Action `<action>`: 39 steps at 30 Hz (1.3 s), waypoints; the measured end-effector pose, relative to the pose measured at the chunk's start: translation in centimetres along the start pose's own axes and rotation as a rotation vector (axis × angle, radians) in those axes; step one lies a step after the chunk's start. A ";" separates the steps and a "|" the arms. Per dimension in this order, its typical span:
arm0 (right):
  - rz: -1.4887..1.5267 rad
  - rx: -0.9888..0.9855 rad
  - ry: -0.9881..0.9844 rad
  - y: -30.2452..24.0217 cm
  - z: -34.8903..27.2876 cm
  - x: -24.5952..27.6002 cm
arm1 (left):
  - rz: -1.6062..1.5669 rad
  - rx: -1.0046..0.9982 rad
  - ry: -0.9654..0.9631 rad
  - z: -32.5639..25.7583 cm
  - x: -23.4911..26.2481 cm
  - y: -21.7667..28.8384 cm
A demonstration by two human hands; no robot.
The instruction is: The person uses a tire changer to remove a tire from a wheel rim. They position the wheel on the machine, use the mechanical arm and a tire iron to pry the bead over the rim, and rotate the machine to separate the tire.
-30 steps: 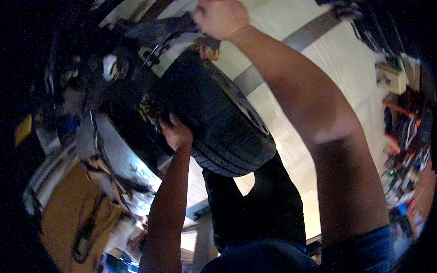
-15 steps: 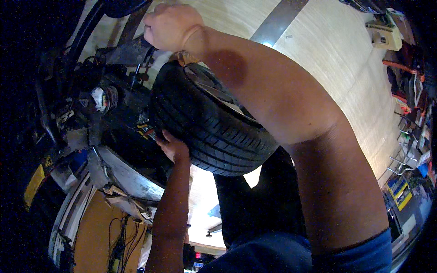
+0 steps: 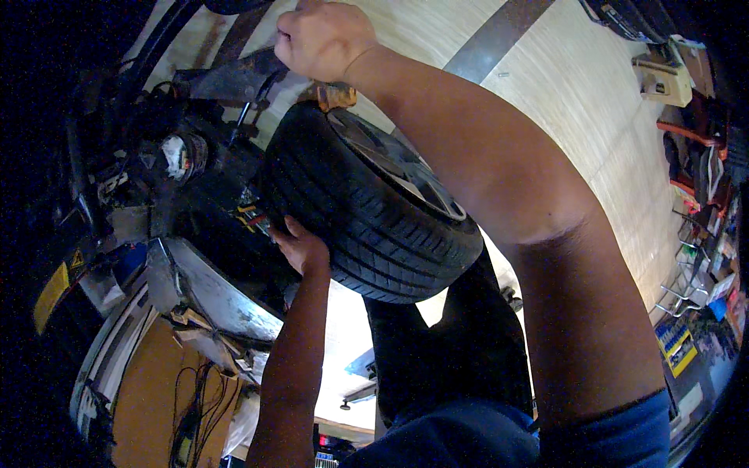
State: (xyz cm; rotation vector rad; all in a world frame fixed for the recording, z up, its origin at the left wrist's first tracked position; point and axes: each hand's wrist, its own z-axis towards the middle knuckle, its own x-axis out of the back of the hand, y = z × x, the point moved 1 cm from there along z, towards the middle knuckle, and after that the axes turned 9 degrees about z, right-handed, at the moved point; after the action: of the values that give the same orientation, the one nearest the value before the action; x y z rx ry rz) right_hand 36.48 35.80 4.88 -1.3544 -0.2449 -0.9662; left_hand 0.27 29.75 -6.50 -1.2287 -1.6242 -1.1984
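Observation:
In front of me a black tyre (image 3: 374, 218) on a silver spoked rim (image 3: 402, 168) is tilted, with its tread toward me. My left hand (image 3: 303, 248) lies against the lower left of the tread, thumb and fingers apart. Beyond the wheel's top edge, my right hand (image 3: 326, 40) is closed in a fist; whatever it may hold is hidden. My right forearm crosses over part of the rim. Just below that wrist, a worn orange-yellow piece (image 3: 335, 96) shows at the tyre's upper edge.
Dark machinery with a metal rod (image 3: 242, 117) and a round white-topped can (image 3: 181, 156) stands left of the wheel. Below it are a curved grey panel (image 3: 214, 285) and a brown board (image 3: 148, 390) with black cables (image 3: 199, 413). Assorted items, including a beige box (image 3: 663, 78), line the right.
My right fist and forearm have shifted slightly right, uncovering more of the rim and the orange-yellow piece. My left hand stays against the tyre.

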 end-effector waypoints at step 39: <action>-0.301 0.016 0.265 -0.8 -3.4 -5.4 | 0.150 -0.215 0.029 1.7 -1.5 -9.0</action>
State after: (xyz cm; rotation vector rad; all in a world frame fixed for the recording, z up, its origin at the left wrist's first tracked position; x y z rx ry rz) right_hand 31.40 35.24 1.00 -1.1794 -0.2583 -1.3801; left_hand -8.15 30.07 -10.49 -1.4338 -1.3829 -1.3141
